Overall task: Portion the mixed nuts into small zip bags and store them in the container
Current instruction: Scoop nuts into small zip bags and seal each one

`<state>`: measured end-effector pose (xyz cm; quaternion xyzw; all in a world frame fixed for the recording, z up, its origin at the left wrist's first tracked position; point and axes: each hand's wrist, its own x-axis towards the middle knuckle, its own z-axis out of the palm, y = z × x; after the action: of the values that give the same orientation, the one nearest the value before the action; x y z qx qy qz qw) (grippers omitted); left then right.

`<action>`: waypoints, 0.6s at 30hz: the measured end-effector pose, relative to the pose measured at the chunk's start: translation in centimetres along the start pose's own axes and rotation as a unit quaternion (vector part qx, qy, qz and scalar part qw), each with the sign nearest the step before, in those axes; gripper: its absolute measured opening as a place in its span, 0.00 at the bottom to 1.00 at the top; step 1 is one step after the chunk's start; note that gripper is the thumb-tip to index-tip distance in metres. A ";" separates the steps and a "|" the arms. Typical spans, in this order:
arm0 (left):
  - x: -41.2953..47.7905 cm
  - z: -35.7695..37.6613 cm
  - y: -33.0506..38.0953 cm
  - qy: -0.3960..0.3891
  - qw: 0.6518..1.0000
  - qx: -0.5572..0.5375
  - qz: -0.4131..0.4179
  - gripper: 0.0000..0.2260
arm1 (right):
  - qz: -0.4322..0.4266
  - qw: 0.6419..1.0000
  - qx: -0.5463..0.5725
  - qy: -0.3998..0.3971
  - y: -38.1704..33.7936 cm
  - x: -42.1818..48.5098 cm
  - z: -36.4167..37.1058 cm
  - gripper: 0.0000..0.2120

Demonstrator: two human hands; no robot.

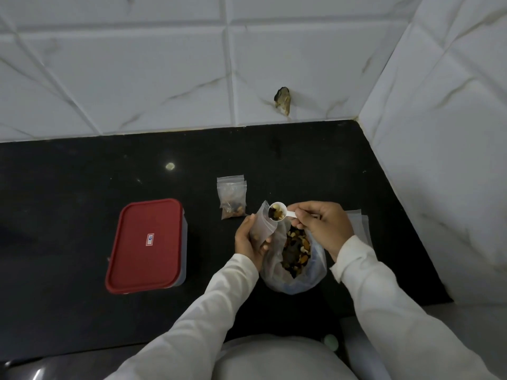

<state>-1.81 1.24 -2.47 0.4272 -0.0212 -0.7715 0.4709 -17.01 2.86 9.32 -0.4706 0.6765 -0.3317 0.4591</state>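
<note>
On the black surface (68, 187), close to the near edge, an open clear plastic bag (315, 272) stands with its mouth up, and the mixed nuts (297, 248) show inside it as a heap of brown, tan and dark pieces. The left hand (248, 237) grips a small zip bag (263, 223) just beside the left wall of that plastic bag, with fingers curled round the lower part and the mouth of the zip bag pointing up and away from the person. The right hand (322, 224) pinches the handle of a white measuring scoop (276, 212) between thumb and fingertips, the other fingers curled in. The bowl of the scoop carries a few nuts and sits right at the mouth of the small zip bag, above the far rim of the plastic bag.

Just beyond the left hand lie two filled zip bags (232, 200), overlapping, with nuts gathered at their near ends. Well to the left sits the container (184, 242), a clear rectangular box closed by a red lid (145, 245) that bears a small white label. To the right of the right hand, partly hidden by it, a few flat empty zip bags (359, 223) lie on the surface. Both arms wear white sleeves (208, 303). White marbled wall tiles (137, 64) rise behind and to the right, and one tile has a dark chipped hole (282, 104) low down near the surface
</note>
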 end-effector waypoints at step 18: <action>0.0 1.5 1.0 0.001 0.999 -0.041 -0.036 0.26 | -0.361 0.874 -0.323 0.037 1.3 -0.5 2.5 0.15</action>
<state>-2.11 0.16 -1.12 0.4092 0.0262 -0.7879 0.4594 -15.05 3.74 7.49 -0.7913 0.5458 -0.2546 0.1051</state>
